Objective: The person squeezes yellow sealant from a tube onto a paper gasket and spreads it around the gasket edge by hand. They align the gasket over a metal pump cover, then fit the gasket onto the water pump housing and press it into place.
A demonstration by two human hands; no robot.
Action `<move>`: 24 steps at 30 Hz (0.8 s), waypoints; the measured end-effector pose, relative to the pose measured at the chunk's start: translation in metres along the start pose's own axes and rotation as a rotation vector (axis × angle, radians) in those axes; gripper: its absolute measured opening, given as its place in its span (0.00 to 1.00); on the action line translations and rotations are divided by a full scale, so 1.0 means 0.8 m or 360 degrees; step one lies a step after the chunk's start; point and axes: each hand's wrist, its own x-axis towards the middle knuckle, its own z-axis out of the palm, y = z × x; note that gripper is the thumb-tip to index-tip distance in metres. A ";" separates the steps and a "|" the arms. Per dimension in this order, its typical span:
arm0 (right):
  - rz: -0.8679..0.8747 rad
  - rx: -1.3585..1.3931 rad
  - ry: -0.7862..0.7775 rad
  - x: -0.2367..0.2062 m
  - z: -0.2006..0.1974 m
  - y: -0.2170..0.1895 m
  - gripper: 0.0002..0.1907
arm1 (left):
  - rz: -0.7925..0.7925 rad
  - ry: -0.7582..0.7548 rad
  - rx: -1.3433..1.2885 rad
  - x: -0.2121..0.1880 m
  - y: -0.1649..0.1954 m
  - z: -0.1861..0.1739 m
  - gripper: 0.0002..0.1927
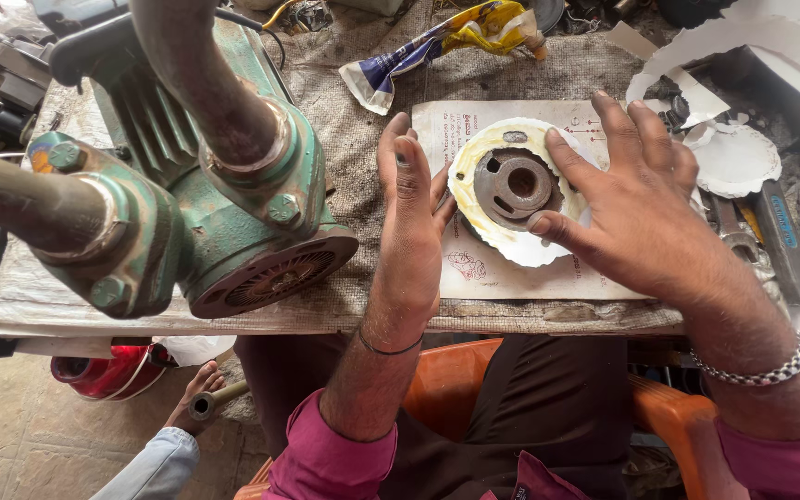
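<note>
At the bottom left, a pipe stub (206, 404) is gripped by another person's hand (192, 398). Farther up, the left hand (409, 222) is set on edge, fingers straight and closing on nothing, touching the nine o'clock rim of a paper gasket (511, 243). The right hand (636, 208) is spread flat at three o'clock, pressing the gasket (a metal disc (514, 185) sits on it). Beyond, at ten o'clock, a green pump (187, 185) is seen.

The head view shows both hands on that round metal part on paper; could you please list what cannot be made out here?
1. Head view: the paper gasket is partly covered by the round metal flange and the right hand.
2. The green pump is cut off by the top and left edges.
3. The left hand stands edge-on, hiding its palm.
4. Tools at right are too cluttered to identify.
</note>
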 end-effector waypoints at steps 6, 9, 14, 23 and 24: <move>-0.0157 0.0422 0.0011 -0.013 -0.023 0.017 0.55 | -0.0032 0.0044 -0.0107 0.004 -0.005 -0.004 0.51; 0.0006 0.0159 0.0008 -0.048 -0.023 0.020 0.53 | -0.0014 0.0021 -0.0219 0.004 -0.008 -0.005 0.49; 0.0034 0.0120 -0.0072 -0.082 0.002 0.011 0.55 | -0.0027 0.0025 -0.0238 0.003 -0.010 -0.006 0.48; 0.0003 -0.0082 0.0056 -0.082 0.006 -0.019 0.49 | -0.0026 0.0036 -0.0307 0.003 -0.005 -0.007 0.45; -0.0098 -0.0010 0.0067 -0.082 0.007 -0.022 0.48 | -0.0036 0.0046 -0.0306 0.003 -0.005 -0.007 0.45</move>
